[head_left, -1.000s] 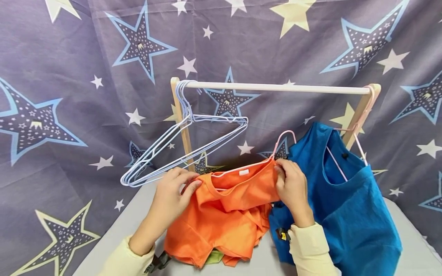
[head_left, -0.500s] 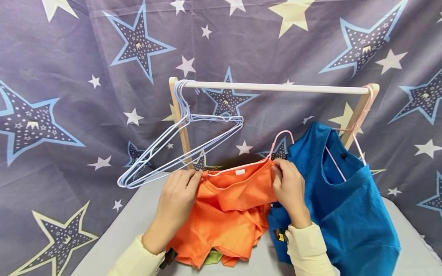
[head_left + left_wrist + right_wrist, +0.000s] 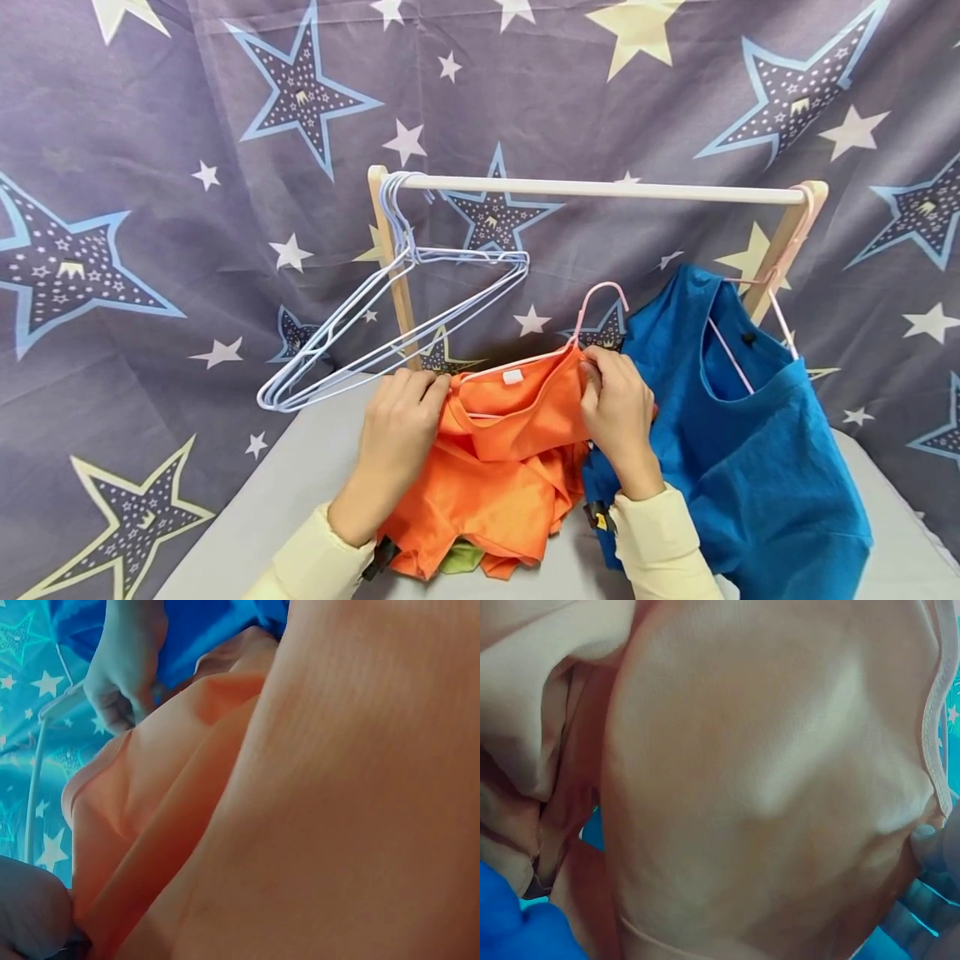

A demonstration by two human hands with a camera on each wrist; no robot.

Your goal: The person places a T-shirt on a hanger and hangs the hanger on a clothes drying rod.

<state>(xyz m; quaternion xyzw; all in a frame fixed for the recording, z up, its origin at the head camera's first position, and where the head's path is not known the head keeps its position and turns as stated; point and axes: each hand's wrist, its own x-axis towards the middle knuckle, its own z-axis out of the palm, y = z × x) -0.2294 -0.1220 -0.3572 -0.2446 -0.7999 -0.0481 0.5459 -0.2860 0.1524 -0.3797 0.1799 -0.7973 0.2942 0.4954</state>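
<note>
An orange shirt (image 3: 487,500) hangs partly bunched over the table, a pink hanger (image 3: 581,312) inside its neck and the hook rising from the collar. My left hand (image 3: 401,429) grips the shirt's left shoulder with curled fingers. At the other shoulder, my right hand (image 3: 621,408) pinches the fabric beside the hook. Orange cloth (image 3: 172,750) fills much of the left wrist view, where the right hand (image 3: 124,667) also shows. In the right wrist view, fingertips (image 3: 926,847) hold the shirt's edge. Cloth hides most of the hanger's lower part.
Behind the shirt stands a rack with a white bar (image 3: 600,189). Several light-blue hangers (image 3: 405,225) hang at its left end. A blue shirt (image 3: 780,467) hangs on a pink hanger at the right. Green cloth (image 3: 462,557) peeks out below on the grey table (image 3: 247,517).
My left hand has moved right and closed its fingers over the shirt's shoulder. The right hand, the collar and the hanger's hook have shifted slightly left.
</note>
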